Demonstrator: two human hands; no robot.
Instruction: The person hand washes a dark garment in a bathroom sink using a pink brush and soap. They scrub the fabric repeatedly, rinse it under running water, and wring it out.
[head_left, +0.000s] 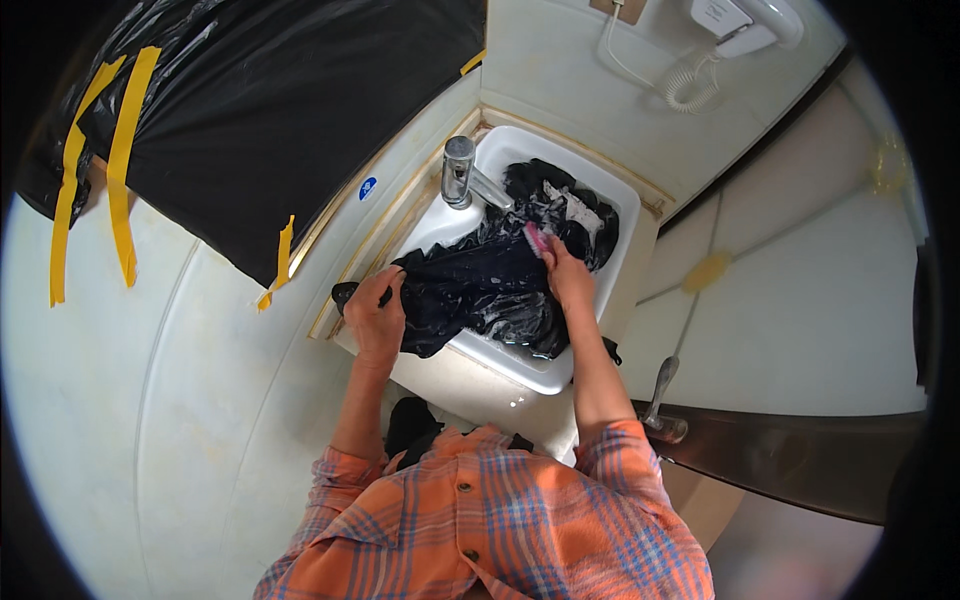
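Observation:
A wet dark garment (480, 281) with soap suds lies bunched in a white washbasin (619, 289) and hangs over its left side. My left hand (375, 311) pinches the cloth near the basin's left edge and pulls it taut. In my right hand (568, 279) is a pink scrubbing brush (535, 238) with pale bristles, resting against the cloth. Greyish-white patches show on the fabric behind the brush. The chrome faucet (459, 174) stands at the back left of the basin, its spout over the laundry. Some soapy water shows at the near end.
Black plastic sheeting (315, 97) held by yellow tape (131, 161) covers part of the left wall. A white hair dryer (742, 22) with a coiled cord hangs on the back wall. To the right, a metal door handle (664, 394) sticks out near my right arm.

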